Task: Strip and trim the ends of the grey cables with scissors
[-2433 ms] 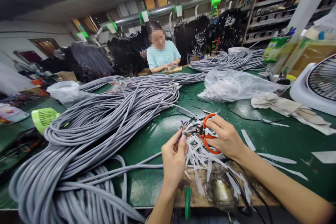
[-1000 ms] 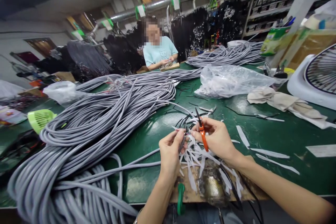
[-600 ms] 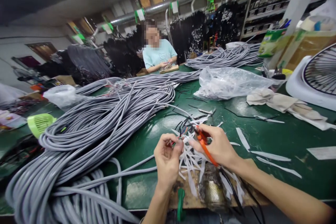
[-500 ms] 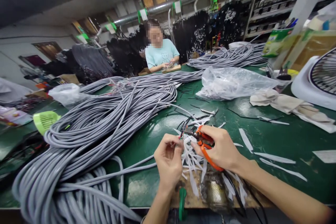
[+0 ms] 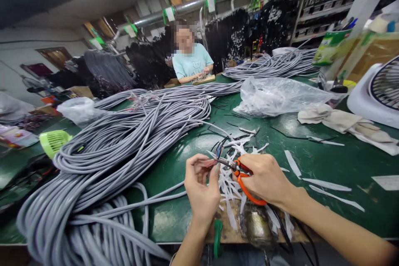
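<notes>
Evidently, the work is partway through at one cable end. The left hand [image 5: 202, 183] pinches a small bunch of coloured wires [image 5: 219, 151], blue and reddish ones among them, between thumb and curled fingers; their tips splay beyond the grip. The right hand [image 5: 264, 176] grips a pair of orange-handled cutters [image 5: 232, 165], fingers wrapped on the smooth loops, with the short metal blades right at the wires. Whether the blades are closed on a wire is too small to tell.

The inner wires are already out of their sheath, while the trimming looks unfinished. Below the hands, limp, papery white strips [image 5: 231, 191] lie in a tangle over a worn wooden board [image 5: 229, 235], and thin black scraps [image 5: 236, 115] are scattered on the glossy green bench [image 5: 174, 162], likely waste from similar ends.

To the left, smooth, rubbery grey cables [image 5: 131, 141] sweep in thick, heaped loops, two lengths running toward the left hand. How many are finished cannot be told. Farther out sit a crinkled clear plastic bag [image 5: 274, 97], soft crumpled cloth [image 5: 346, 126] and, across the bench, a co-worker [image 5: 193, 64] in a pale blue shirt.
</notes>
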{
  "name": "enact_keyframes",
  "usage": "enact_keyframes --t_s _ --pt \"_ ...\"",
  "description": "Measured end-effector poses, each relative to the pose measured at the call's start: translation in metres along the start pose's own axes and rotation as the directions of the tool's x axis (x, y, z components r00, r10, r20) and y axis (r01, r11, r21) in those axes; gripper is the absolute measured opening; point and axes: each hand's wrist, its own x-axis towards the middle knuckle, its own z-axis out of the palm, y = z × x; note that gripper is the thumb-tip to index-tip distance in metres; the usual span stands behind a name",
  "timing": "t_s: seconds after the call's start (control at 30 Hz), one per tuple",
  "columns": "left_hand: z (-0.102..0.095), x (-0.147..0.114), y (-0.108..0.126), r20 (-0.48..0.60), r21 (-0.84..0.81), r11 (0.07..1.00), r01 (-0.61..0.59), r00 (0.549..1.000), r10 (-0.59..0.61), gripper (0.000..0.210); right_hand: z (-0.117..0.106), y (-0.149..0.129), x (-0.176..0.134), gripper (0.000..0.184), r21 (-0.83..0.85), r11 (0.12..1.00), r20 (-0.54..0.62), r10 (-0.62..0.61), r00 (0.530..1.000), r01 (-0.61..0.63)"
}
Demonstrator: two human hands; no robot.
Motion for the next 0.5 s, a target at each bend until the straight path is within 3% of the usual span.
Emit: enact_keyframes --t_s 0.07,0.13,0.23,0.3,0.37,0.43,0.5 --pt "0.001 0.001 0.0 -0.005 -0.023 0.996 0.081 0.997 -0.081 0.03 0.002 0.003 0.001 0.02 0.032 0.999 -0.006 0.028 1.0 -0.027" --pt "0.002 0.0 -0.002 -0.021 0.022 0.997 0.078 0.997 -0.077 0.023 0.0 0.008 0.006 0.023 0.01 0.994 -0.048 0.112 0.993 -0.111" --pt "0.001 -0.005 -0.006 -0.073 0.253 0.96 -0.123 0.987 0.146 0.015 -0.011 0.022 0.016 0.029 -0.166 0.925 -0.073 0.333 0.94 -0.341" --pt "-0.002 -0.011 -0.003 -0.048 0.4 0.869 -0.292 0.94 0.338 0.023 -0.019 0.035 0.022 0.028 -0.331 0.82 0.0 0.495 0.869 -0.467" --pt "-0.009 -0.02 0.007 0.019 0.472 0.789 -0.394 0.899 0.437 0.037 -0.026 0.047 0.025 0.025 -0.445 0.753 0.102 0.579 0.809 -0.484" --pt "-0.021 -0.033 0.022 0.091 0.483 0.777 -0.404 0.906 0.414 0.049 -0.031 0.056 0.025 0.022 -0.474 0.75 0.173 0.593 0.786 -0.462" --pt "-0.038 -0.05 0.035 0.151 0.451 0.828 -0.333 0.943 0.297 0.051 -0.032 0.058 0.024 0.02 -0.443 0.791 0.228 0.556 0.799 -0.423"
